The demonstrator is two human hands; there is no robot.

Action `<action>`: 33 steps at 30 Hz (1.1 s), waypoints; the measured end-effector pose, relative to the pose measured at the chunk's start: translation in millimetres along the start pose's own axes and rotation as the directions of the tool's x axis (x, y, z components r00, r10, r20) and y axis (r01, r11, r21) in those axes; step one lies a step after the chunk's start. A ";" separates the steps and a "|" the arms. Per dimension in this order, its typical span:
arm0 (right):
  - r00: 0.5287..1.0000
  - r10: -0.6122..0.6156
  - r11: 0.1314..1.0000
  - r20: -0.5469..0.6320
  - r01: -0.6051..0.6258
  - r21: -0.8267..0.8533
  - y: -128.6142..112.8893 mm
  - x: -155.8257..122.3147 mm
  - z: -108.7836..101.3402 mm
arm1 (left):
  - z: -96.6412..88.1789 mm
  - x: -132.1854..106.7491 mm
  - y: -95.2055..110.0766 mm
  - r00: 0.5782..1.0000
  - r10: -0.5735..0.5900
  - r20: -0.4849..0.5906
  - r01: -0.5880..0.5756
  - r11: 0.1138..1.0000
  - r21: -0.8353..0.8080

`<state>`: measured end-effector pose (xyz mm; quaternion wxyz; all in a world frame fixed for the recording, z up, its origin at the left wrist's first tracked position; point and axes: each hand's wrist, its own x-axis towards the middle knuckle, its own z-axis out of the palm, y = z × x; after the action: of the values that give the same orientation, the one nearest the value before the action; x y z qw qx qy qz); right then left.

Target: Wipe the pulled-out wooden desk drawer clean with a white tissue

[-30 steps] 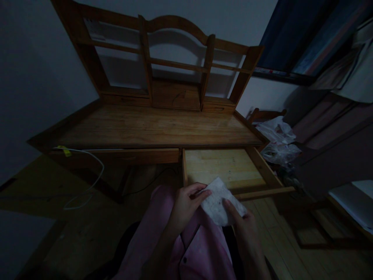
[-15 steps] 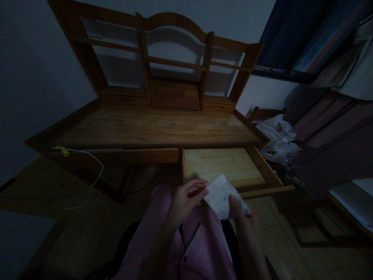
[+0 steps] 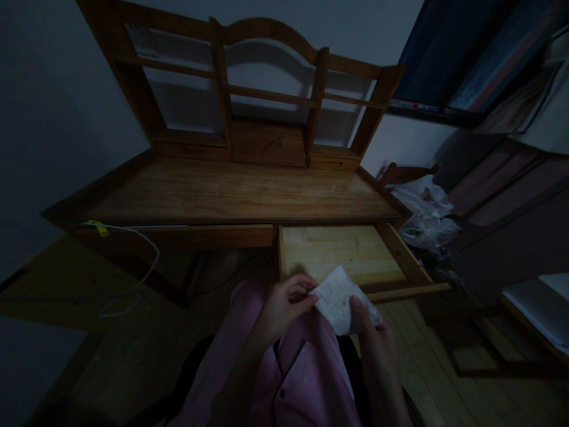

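A white stained cloth or tissue is held between both hands just above my lap, in front of the open drawer. My left hand pinches its left edge with thumb and fingers curled. My right hand grips its lower right corner, thumb on top. The drawer's pale wooden bottom shows nothing on it. Pink clothing covers my lap below the hands.
A wooden desk with a shelf hutch stands against the wall. A white cable hangs from the desk's left front. Plastic bags lie to the right of the drawer. Dark furniture stands at the far right.
The cloth has been folded smaller and drawn slightly up toward the drawer. Both hands stay on it, and the left fingers have curled tighter.
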<state>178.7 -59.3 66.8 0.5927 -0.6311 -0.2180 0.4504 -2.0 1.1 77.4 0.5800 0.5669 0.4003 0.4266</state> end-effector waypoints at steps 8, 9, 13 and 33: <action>0.998 -0.060 0.997 0.011 0.061 -0.055 3.5 3.2 -1.6 | -1.2 1.4 0.2 0.999 -0.003 -0.054 0.001 1.000 -0.019; 0.998 -0.066 0.996 0.024 0.067 -0.053 4.3 3.6 -1.8 | -1.7 1.9 -1.1 0.998 0.007 -0.065 -0.008 1.000 -0.019; 0.996 -0.071 0.994 0.060 0.075 -0.074 7.0 4.1 -3.1 | -3.6 3.5 -5.5 0.993 0.036 -0.112 -0.035 0.999 0.006; 0.977 -0.120 0.981 0.177 0.144 -0.128 6.6 0.0 -4.7 | -4.0 5.3 -10.6 0.985 0.057 -0.161 -0.055 0.998 0.014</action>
<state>180.9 -63.3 60.0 0.5551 -0.6149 -0.3400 0.4452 -3.7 7.5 66.7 0.5310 0.5442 0.4317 0.4853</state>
